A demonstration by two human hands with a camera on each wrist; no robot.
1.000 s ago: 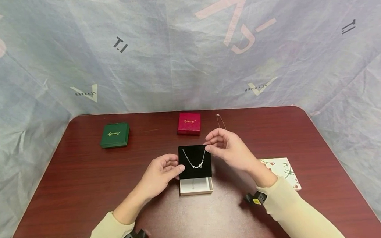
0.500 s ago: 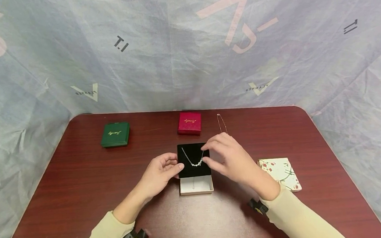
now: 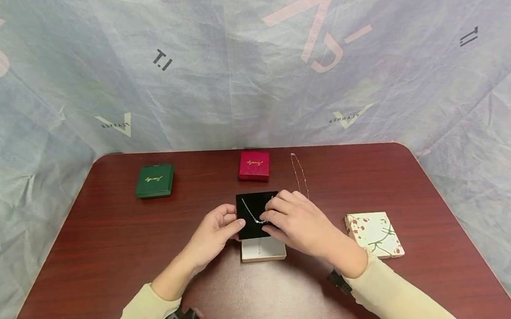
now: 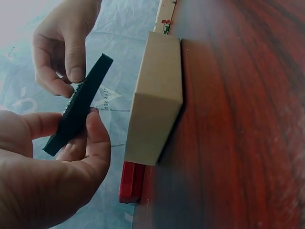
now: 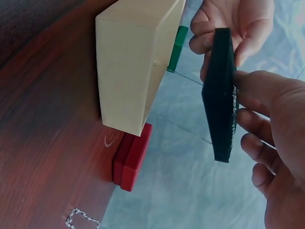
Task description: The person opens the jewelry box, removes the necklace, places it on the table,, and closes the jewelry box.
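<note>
Nearest the person, two cream sleeves reach in over the dark red table (image 3: 110, 248). The left hand (image 3: 214, 234) pinches the left edge of a black pad (image 3: 252, 206) between thumb and curled fingers, holding it above an open cream box (image 3: 263, 250) that sits on the table just under it. The right hand (image 3: 297, 221) grips the pad's right edge the same way — fingers curled over the front, thumb behind (the right wrist view shows this edge-on). A silver necklace (image 3: 252, 215) lies across the pad's face, partly hidden by the right fingers; its thin chain hangs behind the pad toward the box.

To the right of the box, apart from it, lies a white lid with red flowers (image 3: 374, 234). Farther back, a loose thin chain (image 3: 299, 173) lies on the table just beyond the right hand. Beside it stands a closed red box (image 3: 253, 165) and, well off to the left, a closed green box (image 3: 154, 180) — both with gold lettering. A crinkled grey-blue sheet (image 3: 249, 66) hangs behind the table.
</note>
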